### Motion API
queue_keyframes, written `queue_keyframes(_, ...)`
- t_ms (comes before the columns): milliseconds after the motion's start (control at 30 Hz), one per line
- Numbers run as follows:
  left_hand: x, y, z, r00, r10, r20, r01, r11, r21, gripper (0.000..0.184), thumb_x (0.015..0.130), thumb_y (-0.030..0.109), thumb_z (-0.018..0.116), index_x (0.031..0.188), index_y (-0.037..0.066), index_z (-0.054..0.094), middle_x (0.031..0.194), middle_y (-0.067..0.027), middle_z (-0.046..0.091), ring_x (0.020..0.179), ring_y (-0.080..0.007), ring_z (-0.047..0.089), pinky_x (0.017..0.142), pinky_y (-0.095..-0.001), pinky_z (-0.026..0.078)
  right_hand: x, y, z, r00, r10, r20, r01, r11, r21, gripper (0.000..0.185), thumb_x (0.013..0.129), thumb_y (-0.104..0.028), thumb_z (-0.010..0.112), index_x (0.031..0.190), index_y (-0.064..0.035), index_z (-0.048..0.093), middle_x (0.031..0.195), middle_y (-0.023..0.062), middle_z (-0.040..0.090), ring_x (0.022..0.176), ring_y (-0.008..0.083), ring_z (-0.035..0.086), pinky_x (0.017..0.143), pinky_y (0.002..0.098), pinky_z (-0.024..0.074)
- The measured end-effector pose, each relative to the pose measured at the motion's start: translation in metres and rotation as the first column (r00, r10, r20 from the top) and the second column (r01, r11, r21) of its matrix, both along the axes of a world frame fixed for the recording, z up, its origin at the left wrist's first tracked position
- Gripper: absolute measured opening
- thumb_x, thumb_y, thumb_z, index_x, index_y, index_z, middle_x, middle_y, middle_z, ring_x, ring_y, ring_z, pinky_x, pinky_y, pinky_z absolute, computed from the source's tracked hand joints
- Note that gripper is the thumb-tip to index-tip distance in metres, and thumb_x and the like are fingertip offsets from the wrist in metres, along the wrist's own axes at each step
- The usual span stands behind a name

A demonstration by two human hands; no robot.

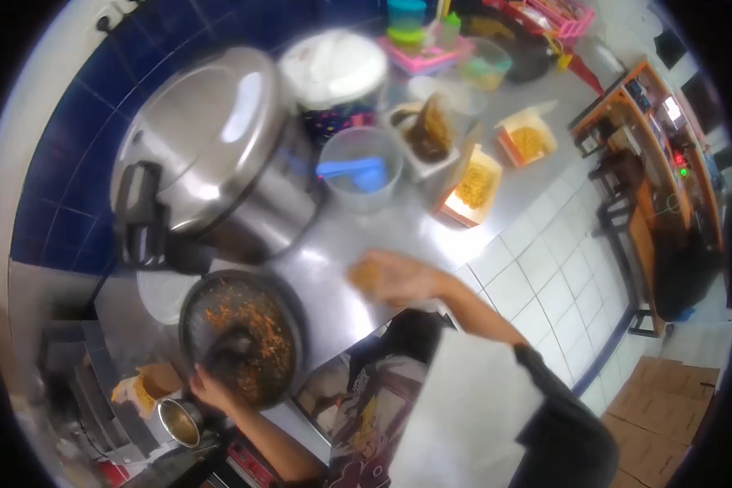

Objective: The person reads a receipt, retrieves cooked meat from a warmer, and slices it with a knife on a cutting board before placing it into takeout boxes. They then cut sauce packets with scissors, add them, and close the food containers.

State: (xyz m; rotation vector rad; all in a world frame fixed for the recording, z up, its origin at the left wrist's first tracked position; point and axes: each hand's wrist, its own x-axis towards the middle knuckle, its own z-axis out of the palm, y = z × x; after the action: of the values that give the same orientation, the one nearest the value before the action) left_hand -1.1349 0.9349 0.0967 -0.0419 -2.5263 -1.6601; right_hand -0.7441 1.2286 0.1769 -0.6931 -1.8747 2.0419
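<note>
- Black pan (294, 321): 8 o'clock of view.
- Left hand (209, 388): pan's 7 o'clock; blur hides its grip.
- Right hand (403, 279): pan's 2 o'clock, curled round blurred tan item (364, 276).
- Steel pot (195, 138): pan's 12 o'clock.

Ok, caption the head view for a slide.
Left hand at a dark pan of food, right hand over the steel counter.

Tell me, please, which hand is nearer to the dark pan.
Left. The left hand is at the lower-left edge of the dark pan; the right hand is apart from it, to its right in the picture.
</note>
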Motion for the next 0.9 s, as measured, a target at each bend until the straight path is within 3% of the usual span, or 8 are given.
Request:
queue_keyframes(200,0.101,0.034,0.036,0.995,0.007,-0.102,0.004,0.995,0.104,0.045,0.096,0.021,0.064,0.130,-0.004,0.049,0.120,-0.0119,0.060,0.106,-0.0219,0.059,0.089,-0.0349,0.050,0.179,0.095,-0.007,0.856,-0.438,0.275,0.381,0.894,0.236,0.038,0.077,-0.022,0.076,0.108,-0.0045,0.063,0.097,0.0077,0.068,0.089,0.0177,0.064,0.077,0.0305,0.0520)
queue_keyframes(300,0.179,0.086,0.047,0.989,-0.126,-0.078,0.128,0.992,0.015,0.042,0.097,0.021,0.065,0.130,-0.002,0.051,0.119,-0.0104,0.060,0.109,-0.0195,0.058,0.091,-0.0331,0.049,0.203,0.154,-0.050,0.742,-0.523,0.420,0.176,0.756,0.631,0.050,0.079,-0.038,0.073,0.112,-0.0010,0.064,0.099,0.0219,0.068,0.096,0.0338,0.066,0.089,0.0397,0.0507)
queue_keyframes(567,0.256,0.088,0.059,0.976,-0.218,0.012,0.218,0.971,-0.097,0.035,0.100,0.022,0.062,0.128,0.003,0.055,0.118,-0.0059,0.062,0.107,-0.0168,0.060,0.091,-0.0306,0.049,0.170,0.148,-0.026,0.678,-0.416,0.607,0.012,0.831,0.556,0.066,0.087,-0.051,0.063,0.131,-0.0014,0.057,0.111,0.0271,0.067,0.107,0.0398,0.063,0.097,0.0435,0.0470)
queue_keyframes(633,0.255,0.068,0.068,0.978,-0.184,0.100,0.196,0.973,-0.123,0.034,0.100,0.024,0.062,0.126,0.002,0.058,0.117,-0.0066,0.063,0.103,-0.0160,0.062,0.091,-0.0310,0.050,0.166,0.136,-0.013,0.769,-0.437,0.467,0.220,0.867,0.447,0.044,0.094,-0.035,0.063,0.126,-0.0036,0.061,0.102,0.0269,0.067,0.099,0.0349,0.066,0.085,0.0399,0.0515)
queue_keyframes(700,0.277,0.086,0.088,0.958,-0.199,0.207,0.220,0.972,-0.087,0.032,0.100,0.024,0.061,0.124,0.003,0.061,0.120,-0.0075,0.063,0.102,-0.0154,0.062,0.093,-0.0319,0.050,0.131,0.119,0.004,0.799,-0.190,0.571,0.009,0.952,0.305,0.041,0.096,-0.030,0.062,0.123,0.0007,0.062,0.106,0.0223,0.069,0.100,0.0285,0.068,0.084,0.0356,0.0525)
queue_keyframes(767,0.289,0.096,0.098,0.885,-0.398,0.242,0.437,0.890,-0.132,0.031,0.099,0.023,0.062,0.126,0.007,0.062,0.131,-0.0118,0.058,0.112,-0.0210,0.060,0.099,-0.0362,0.047,0.091,0.081,-0.007,0.980,0.183,0.075,-0.167,0.969,-0.181,0.066,0.097,-0.046,0.056,0.134,0.0086,0.053,0.130,0.0210,0.061,0.118,0.0280,0.060,0.097,0.0369,0.0474)
queue_keyframes(833,0.290,0.088,0.098,0.720,-0.665,0.199,0.688,0.647,-0.328,0.040,0.095,0.024,0.065,0.132,0.009,0.062,0.145,-0.0205,0.047,0.129,-0.0334,0.050,0.108,-0.0439,0.039,0.043,0.045,-0.009,0.857,0.481,-0.187,-0.515,0.779,-0.356,0.097,0.091,-0.068,0.054,0.147,0.0094,0.038,0.147,0.0223,0.048,0.134,0.0303,0.049,0.104,0.0391,0.0433)
queue_keyframes(900,0.290,0.079,0.095,0.748,-0.650,0.131,0.659,0.707,-0.256,0.040,0.095,0.026,0.066,0.130,0.009,0.064,0.145,-0.0219,0.047,0.132,-0.0373,0.046,0.110,-0.0452,0.035,-0.004,-0.002,-0.021,0.759,0.571,-0.313,-0.630,0.523,-0.574,0.102,0.089,-0.071,0.053,0.151,0.0071,0.032,0.154,0.0220,0.039,0.141,0.0321,0.042,0.106,0.0435,0.0418)
